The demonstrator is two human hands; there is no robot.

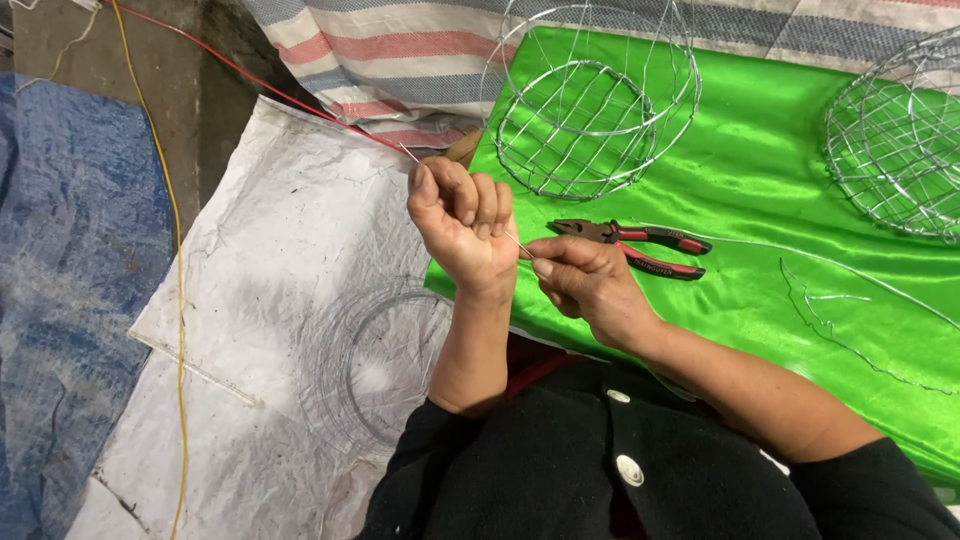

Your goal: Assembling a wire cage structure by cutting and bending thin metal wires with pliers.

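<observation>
Two hands hold one thin wire over the edge of a green-covered table.

Left hand (463, 225) is curled into a fist around the wire (515, 240), and the right hand (585, 280) pinches the same strand between thumb and fingertips just beside it. The wire's long axis runs diagonally, its free end pointing up and left past the left fist. Red-handled pliers (635, 240) lie on the green cloth (760, 180) near the right hand, below a round wire basket (590, 100).
</observation>
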